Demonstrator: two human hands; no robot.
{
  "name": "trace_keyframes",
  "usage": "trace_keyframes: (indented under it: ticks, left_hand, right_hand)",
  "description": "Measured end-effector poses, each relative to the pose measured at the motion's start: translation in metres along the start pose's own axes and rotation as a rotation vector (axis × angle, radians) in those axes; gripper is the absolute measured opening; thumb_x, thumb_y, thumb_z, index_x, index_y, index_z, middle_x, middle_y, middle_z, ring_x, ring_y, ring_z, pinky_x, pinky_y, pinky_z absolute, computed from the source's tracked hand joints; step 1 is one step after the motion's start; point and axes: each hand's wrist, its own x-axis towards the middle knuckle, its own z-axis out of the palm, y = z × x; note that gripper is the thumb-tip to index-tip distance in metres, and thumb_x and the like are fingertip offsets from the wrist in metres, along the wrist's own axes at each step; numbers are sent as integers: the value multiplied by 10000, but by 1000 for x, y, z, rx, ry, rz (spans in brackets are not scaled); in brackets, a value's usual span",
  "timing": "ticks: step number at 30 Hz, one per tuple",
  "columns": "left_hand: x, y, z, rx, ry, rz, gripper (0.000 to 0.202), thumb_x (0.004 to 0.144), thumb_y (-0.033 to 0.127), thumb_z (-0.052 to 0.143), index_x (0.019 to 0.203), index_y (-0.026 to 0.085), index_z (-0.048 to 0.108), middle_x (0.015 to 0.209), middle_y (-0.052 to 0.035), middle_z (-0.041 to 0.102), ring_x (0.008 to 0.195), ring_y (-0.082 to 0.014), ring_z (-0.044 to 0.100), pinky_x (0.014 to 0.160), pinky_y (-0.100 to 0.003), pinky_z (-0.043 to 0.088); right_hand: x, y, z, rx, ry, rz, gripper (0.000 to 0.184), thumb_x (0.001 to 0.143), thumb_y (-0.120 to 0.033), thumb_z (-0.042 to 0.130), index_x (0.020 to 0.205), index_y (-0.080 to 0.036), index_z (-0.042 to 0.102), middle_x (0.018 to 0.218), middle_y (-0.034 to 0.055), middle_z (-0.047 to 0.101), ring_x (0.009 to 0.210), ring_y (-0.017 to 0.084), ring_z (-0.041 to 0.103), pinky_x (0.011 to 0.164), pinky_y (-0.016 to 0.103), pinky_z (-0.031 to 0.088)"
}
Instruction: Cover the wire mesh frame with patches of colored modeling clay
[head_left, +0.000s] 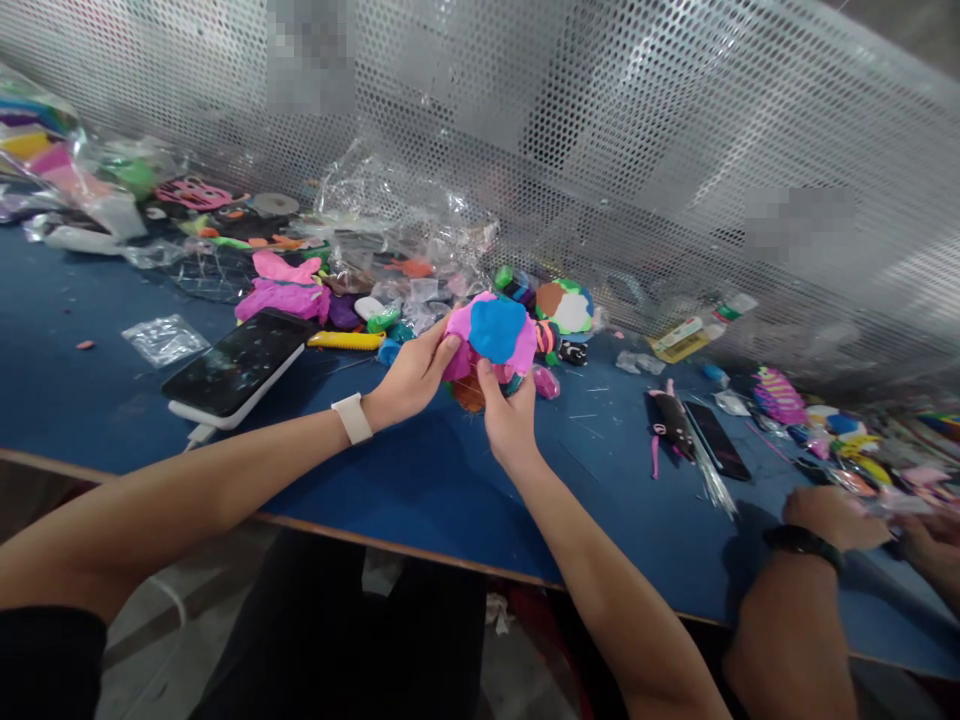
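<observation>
Between my two hands, above the blue table, is a piece of modelling clay [498, 330], pink around the edge with a blue patch on top. My left hand [415, 372] pinches its left edge between thumb and fingers. From below and the right, my right hand [510, 410] grips it with the thumb on the front. Under the pink clay a brown rounded piece [469, 394] shows in part; whether it is joined on, I cannot tell. A pink lump [547, 382] lies just right of my right hand, and a yellow cutter knife [346, 341] lies left of my left hand.
A phone on a white power bank [238, 368] lies at left, by a pink clay shape [282, 287]. Crumpled clear plastic [397, 215] lines the perforated metal screen [525, 130]. At right are another phone [718, 440], a black clay figure [673, 424] and a co-worker's hand [834, 516].
</observation>
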Motion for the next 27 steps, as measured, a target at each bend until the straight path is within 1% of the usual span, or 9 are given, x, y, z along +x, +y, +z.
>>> trace_keyframes:
  ticks: [2, 5, 7, 10, 14, 18, 21, 24, 27]
  left_hand:
    - [0, 4, -1, 36, -8, 3, 722, 1218, 699, 318, 1483, 151, 707, 1189, -114, 862, 983, -219, 810, 908, -327, 632]
    - [0, 8, -3, 94, -1, -7, 727, 1219, 708, 276, 1360, 160, 734, 1043, -91, 839, 871, -210, 778, 825, -318, 596]
    - [1, 10, -4, 133, 13, -22, 738, 1212, 728, 255, 1211, 169, 736, 917, -69, 795, 785, -201, 738, 746, -306, 547]
    - [2, 11, -6, 169, 16, -35, 754, 1186, 787, 244, 972, 197, 661, 766, -38, 703, 666, -176, 645, 645, -301, 441]
    - [4, 12, -8, 191, 10, -29, 734, 1169, 819, 260, 857, 225, 556, 704, -15, 641, 602, -156, 572, 606, -304, 367]
    - [5, 10, -8, 207, 19, -22, 742, 1178, 804, 212, 841, 231, 541, 693, -18, 632, 589, -156, 559, 603, -311, 369]
    - [5, 8, -8, 213, 38, -42, 768, 1182, 795, 223, 857, 219, 612, 701, -30, 659, 615, -169, 586, 621, -317, 416]
    - [6, 6, -9, 131, 89, -47, 763, 1192, 766, 285, 1044, 191, 764, 864, -69, 783, 761, -197, 691, 727, -326, 537]
    - [8, 6, -10, 43, 179, -8, 653, 1195, 713, 414, 1286, 204, 813, 1126, -95, 845, 982, -218, 759, 853, -333, 619]
  right_hand:
    - [0, -1, 0, -35, -8, -18, 549, 973, -644, 857, 1366, -272, 760, 1443, 111, 818, 1361, 314, 770, 1288, 576, 558]
    - [1, -3, -1, -63, -13, -26, 576, 981, -666, 836, 1384, -264, 747, 1443, 126, 812, 1350, 317, 770, 1273, 574, 564]
    - [1, -5, -1, -86, -11, -41, 581, 983, -679, 827, 1378, -262, 743, 1425, 130, 814, 1335, 322, 772, 1261, 580, 568]
    - [2, -10, -1, -128, -20, -77, 572, 983, -700, 814, 1348, -266, 743, 1343, 124, 832, 1299, 328, 776, 1248, 587, 574]
    - [2, -15, -1, -160, -35, -98, 549, 988, -703, 800, 1314, -266, 736, 1265, 118, 846, 1252, 329, 784, 1234, 594, 584]
    - [2, -13, -1, -145, -34, -84, 566, 989, -696, 800, 1337, -255, 734, 1306, 132, 840, 1245, 328, 793, 1241, 595, 577]
    - [1, -8, -1, -114, -23, -50, 611, 983, -701, 813, 1396, -259, 731, 1420, 141, 814, 1320, 330, 773, 1271, 593, 555]
    - [0, -5, -1, -80, -11, -13, 624, 972, -688, 841, 1431, -282, 725, 1481, 125, 797, 1354, 319, 760, 1284, 577, 552]
    - [-1, -8, 0, -59, -23, -14, 586, 983, -681, 833, 1413, -295, 737, 1445, 104, 814, 1341, 306, 763, 1284, 556, 555]
